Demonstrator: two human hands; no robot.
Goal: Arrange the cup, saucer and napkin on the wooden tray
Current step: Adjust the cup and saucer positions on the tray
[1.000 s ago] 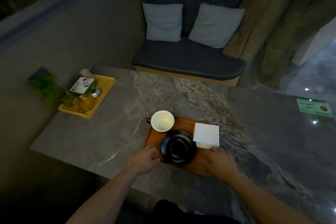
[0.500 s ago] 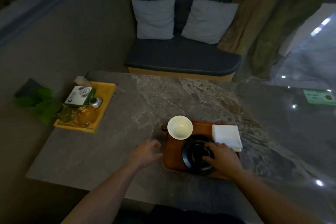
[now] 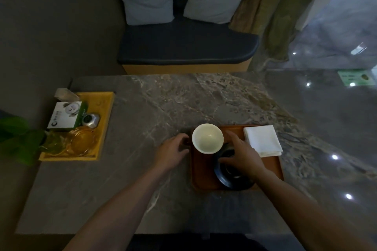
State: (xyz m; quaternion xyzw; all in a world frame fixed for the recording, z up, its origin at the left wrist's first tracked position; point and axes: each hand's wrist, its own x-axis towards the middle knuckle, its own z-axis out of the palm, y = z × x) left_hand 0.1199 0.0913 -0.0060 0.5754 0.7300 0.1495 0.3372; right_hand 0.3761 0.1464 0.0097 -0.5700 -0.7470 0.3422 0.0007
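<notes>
A wooden tray [image 3: 203, 175] lies on the marble table near me. An empty white cup [image 3: 207, 138] stands at the tray's far left corner. A black saucer [image 3: 229, 178] sits in the tray's near half, and a folded white napkin [image 3: 263, 140] lies at the far right. My right hand [image 3: 242, 156] rests spread over the saucer, fingers reaching toward the cup, and hides the saucer's far part. My left hand [image 3: 173, 152] is at the tray's left edge beside the cup, fingers curled by the rim; I cannot tell if it grips.
A yellow tray [image 3: 102, 112] with a white-green box, a small metal pot and glass dishes stands at the table's left. A green plant [image 3: 18, 140] overhangs it. Beyond the table is a dark bench [image 3: 183, 47] with two grey cushions; glossy floor to the right.
My right hand has moved from the tray's near right edge onto the saucer and forward toward the cup. My left hand has shifted from the tray's near left corner up to beside the cup.
</notes>
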